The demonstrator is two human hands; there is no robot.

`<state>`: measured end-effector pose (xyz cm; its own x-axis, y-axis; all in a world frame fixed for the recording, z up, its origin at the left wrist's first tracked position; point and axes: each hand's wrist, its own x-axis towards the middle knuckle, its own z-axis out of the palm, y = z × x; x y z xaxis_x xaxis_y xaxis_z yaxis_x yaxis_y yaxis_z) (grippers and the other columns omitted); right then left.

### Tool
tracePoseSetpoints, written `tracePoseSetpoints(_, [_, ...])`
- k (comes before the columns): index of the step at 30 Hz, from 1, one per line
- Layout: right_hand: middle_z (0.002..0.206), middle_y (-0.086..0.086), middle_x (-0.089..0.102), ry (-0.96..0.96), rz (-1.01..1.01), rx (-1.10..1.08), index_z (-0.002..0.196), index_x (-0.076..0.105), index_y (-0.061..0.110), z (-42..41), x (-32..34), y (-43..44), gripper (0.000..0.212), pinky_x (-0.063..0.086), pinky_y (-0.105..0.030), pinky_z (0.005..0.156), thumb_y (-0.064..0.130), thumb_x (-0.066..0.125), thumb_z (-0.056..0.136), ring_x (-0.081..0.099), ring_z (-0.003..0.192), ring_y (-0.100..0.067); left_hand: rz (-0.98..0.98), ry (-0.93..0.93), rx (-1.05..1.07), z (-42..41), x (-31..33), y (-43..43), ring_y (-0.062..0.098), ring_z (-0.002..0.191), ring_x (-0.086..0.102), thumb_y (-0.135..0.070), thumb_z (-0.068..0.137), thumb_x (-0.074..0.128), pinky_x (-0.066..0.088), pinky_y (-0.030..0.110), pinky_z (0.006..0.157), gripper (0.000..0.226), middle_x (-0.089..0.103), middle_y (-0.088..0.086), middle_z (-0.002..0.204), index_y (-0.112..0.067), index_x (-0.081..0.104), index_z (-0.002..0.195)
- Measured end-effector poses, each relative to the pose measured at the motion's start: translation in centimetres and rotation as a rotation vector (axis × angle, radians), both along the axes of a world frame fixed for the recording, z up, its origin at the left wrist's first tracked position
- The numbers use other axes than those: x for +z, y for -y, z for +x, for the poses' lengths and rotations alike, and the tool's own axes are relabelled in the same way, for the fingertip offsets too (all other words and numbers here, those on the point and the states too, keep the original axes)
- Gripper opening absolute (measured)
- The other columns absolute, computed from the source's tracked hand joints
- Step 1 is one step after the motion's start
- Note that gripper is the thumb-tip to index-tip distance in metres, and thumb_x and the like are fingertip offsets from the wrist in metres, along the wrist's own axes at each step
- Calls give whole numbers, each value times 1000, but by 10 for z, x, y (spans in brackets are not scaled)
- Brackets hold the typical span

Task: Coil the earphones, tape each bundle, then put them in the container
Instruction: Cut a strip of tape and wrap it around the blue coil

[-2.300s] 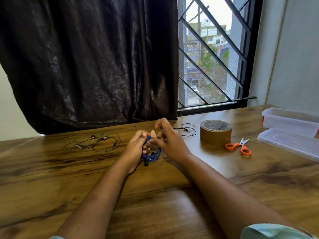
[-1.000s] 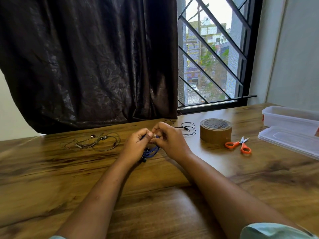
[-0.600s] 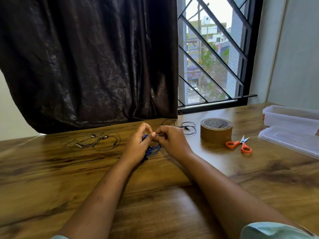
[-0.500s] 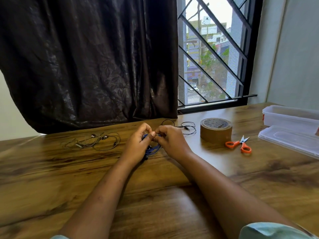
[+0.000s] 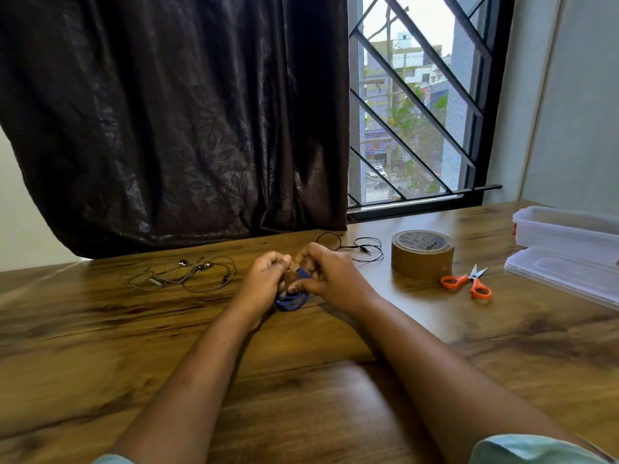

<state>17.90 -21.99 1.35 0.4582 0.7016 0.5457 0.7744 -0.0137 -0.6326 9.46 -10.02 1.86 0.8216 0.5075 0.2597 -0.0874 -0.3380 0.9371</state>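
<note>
- Middle of the frame: looks like the taping step. I'd pull the tape strip (image 5: 290, 275) snug round the blue earphones (image 5: 292, 302) and press its end flat so the loops can't spring loose.
- Both hands are curled in tight. The left hand (image 5: 264, 281) grips the coiled bundle, and the right hand (image 5: 331, 276) pinches the tape onto it, just above the tabletop (image 5: 100, 329).
- Further back: grey earphones (image 5: 187, 274) on the left, black earphones (image 5: 363, 247) in the centre, both uncoiled. The tape roll (image 5: 422, 257) and scissors (image 5: 469, 284) are on the right.
- The container (image 5: 566, 229) is at the right edge, well apart.

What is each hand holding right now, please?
Left hand: closed, holding the blue earphones.
Right hand: closed, holding the same blue earphones at the tape strip.
</note>
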Motion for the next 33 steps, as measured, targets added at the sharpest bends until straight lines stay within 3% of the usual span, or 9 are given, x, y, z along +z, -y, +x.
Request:
tracePoseSetpoints(2, [71,8,52,-36,35,22,96,49,26,-3,1,0,37,40,-10,56,18,79,75,46,57,-1,-28,2,-2,0,0,-2,7,51,41,-20,100,41,36,18,45,21,46,2,64,-6,56,93])
tracePoseSetpoints(6, [74,-4,63,-112,141,17,96,58,22,-4,2,0,7,43,-16,54,19,62,91,53,59,-9,5,15,19,-1,1,-2,4,52,41,-23,99,42,37,17,47,21,47,-3,64,-10,57,92])
tracePoseSetpoints(8, [74,-5,64,-136,140,13,93,62,20,-2,2,-2,5,43,-16,54,15,60,92,54,61,-15,59,5,31,-1,1,-2,6,53,42,-25,99,43,37,20,51,21,46,-3,62,-12,57,92])
tracePoseSetpoints(12, [66,6,59,-117,119,3,90,61,18,1,1,-2,13,41,-11,53,8,67,85,50,56,-2,76,-3,9,-1,1,-1,7,54,43,-25,99,43,37,25,54,19,48,-3,63,-17,56,87])
tracePoseSetpoints(17, [68,8,52,-33,96,7,90,56,17,0,2,0,19,39,-7,55,2,66,84,50,58,2,144,-47,0,-2,1,-3,10,56,43,-26,99,43,37,28,55,25,51,2,68,-16,61,85])
tracePoseSetpoints(22, [75,10,54,115,53,-67,92,56,25,3,-1,-1,18,41,-13,60,13,67,84,51,64,-3,123,-67,9,1,-1,-3,11,60,43,-27,100,42,38,28,55,25,47,2,70,-17,59,84])
tracePoseSetpoints(28, [83,9,60,339,30,-148,100,63,18,0,1,0,15,43,-18,62,20,66,85,54,71,-5,24,-67,14,0,3,6,9,63,41,-23,101,35,39,22,55,24,47,-1,74,-15,57,93])
tracePoseSetpoints(33, [90,0,66,350,5,-154,103,66,12,-2,2,0,16,45,-20,66,18,60,89,59,78,-11,248,-79,104,-1,3,8,13,60,43,-27,101,37,37,31,59,28,45,-1,67,-15,55,82])
